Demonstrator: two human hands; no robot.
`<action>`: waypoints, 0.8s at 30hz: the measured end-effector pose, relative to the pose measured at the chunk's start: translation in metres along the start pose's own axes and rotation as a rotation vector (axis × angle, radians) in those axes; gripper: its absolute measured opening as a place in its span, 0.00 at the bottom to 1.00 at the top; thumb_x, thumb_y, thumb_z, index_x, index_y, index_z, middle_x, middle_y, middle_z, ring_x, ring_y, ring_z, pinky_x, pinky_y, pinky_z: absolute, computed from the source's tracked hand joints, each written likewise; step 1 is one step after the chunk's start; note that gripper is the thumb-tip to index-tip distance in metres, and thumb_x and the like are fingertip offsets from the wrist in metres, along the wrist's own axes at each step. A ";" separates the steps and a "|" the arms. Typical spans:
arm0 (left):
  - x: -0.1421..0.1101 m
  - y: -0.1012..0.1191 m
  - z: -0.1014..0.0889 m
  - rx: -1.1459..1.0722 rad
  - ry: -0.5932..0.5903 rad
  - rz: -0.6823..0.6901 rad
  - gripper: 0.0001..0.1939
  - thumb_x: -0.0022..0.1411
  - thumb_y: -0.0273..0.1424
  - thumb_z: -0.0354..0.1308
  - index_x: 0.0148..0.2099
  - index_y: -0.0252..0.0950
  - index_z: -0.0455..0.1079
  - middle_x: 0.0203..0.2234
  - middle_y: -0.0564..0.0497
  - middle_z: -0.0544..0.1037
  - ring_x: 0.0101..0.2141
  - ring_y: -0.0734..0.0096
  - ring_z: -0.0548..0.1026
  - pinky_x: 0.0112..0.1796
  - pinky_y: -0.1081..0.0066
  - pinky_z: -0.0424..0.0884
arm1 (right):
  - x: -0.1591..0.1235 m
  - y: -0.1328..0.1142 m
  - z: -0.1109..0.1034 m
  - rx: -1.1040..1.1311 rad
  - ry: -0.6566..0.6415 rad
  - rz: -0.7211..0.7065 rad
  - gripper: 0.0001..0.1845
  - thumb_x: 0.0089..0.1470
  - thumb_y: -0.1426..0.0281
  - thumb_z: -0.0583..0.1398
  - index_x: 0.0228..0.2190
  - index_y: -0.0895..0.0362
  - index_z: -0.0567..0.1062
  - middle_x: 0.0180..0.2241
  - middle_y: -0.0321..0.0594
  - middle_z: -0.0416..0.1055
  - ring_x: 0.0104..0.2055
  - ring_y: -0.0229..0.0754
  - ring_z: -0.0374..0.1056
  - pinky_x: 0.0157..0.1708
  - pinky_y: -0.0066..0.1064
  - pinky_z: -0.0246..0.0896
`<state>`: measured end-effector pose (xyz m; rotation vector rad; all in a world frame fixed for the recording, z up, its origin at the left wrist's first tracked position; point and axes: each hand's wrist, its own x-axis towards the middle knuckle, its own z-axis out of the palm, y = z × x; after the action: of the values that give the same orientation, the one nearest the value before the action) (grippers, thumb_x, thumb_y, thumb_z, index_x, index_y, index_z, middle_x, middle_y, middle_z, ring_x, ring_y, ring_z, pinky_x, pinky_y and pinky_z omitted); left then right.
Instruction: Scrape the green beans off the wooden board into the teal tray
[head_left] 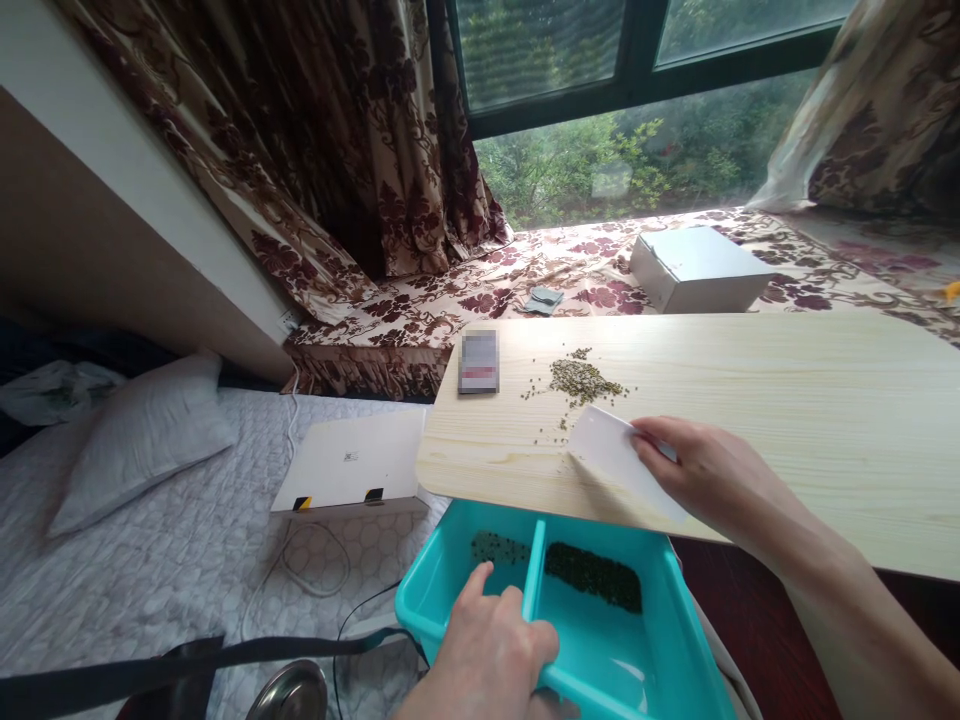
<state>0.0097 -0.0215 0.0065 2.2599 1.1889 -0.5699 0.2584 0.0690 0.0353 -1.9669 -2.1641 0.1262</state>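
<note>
My left hand (491,650) grips the near rim and divider of a teal two-compartment tray (667,640) held just under the near edge of a pale wooden tabletop (787,400). Dark green beans lie in both compartments of the tray. My right hand (709,470) holds a white plastic scraper card (611,450) flat against the tabletop near its edge. A small heap of green beans (581,380) with scattered strays lies on the wood just beyond the card.
A phone (479,360) lies on the tabletop's left corner. A white box (697,265) sits on the patterned window seat. A flat white box (352,465), a pillow (139,435), cables and a metal bowl (292,692) are on the bed at left.
</note>
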 end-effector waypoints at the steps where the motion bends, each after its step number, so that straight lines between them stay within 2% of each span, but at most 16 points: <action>1: -0.001 0.000 -0.001 0.001 -0.006 0.004 0.23 0.60 0.52 0.70 0.43 0.37 0.82 0.37 0.41 0.83 0.45 0.54 0.80 0.63 0.46 0.57 | 0.000 0.001 -0.001 -0.007 0.013 0.012 0.18 0.58 0.64 0.53 0.35 0.51 0.84 0.32 0.43 0.84 0.32 0.51 0.78 0.27 0.33 0.62; 6: -0.003 0.002 -0.004 0.002 -0.018 0.005 0.23 0.61 0.51 0.70 0.44 0.36 0.82 0.37 0.41 0.83 0.45 0.53 0.80 0.63 0.46 0.57 | -0.001 0.011 -0.004 -0.023 0.022 0.061 0.20 0.57 0.63 0.53 0.37 0.52 0.85 0.29 0.44 0.83 0.28 0.50 0.77 0.24 0.33 0.60; 11: -0.001 0.002 -0.002 -0.002 -0.001 -0.001 0.23 0.60 0.51 0.70 0.44 0.36 0.82 0.37 0.40 0.83 0.45 0.52 0.80 0.63 0.45 0.57 | -0.004 0.007 -0.002 0.019 0.005 0.025 0.19 0.57 0.64 0.53 0.35 0.51 0.84 0.28 0.42 0.82 0.27 0.48 0.76 0.23 0.32 0.59; 17: -0.002 0.001 -0.002 0.002 0.006 0.011 0.22 0.61 0.51 0.70 0.44 0.37 0.82 0.37 0.41 0.83 0.45 0.52 0.80 0.62 0.44 0.58 | -0.004 0.007 -0.002 -0.007 0.029 0.020 0.20 0.56 0.63 0.53 0.36 0.53 0.85 0.29 0.45 0.83 0.28 0.51 0.77 0.23 0.34 0.60; 24: -0.002 0.002 0.000 -0.012 0.015 0.004 0.23 0.60 0.52 0.70 0.42 0.36 0.82 0.36 0.41 0.83 0.44 0.53 0.80 0.63 0.44 0.58 | -0.006 0.008 0.000 0.004 0.027 -0.002 0.20 0.56 0.64 0.53 0.36 0.52 0.85 0.30 0.44 0.83 0.29 0.51 0.78 0.24 0.34 0.62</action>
<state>0.0101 -0.0235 0.0082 2.2600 1.1915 -0.5439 0.2665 0.0644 0.0326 -1.9523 -2.1476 0.1022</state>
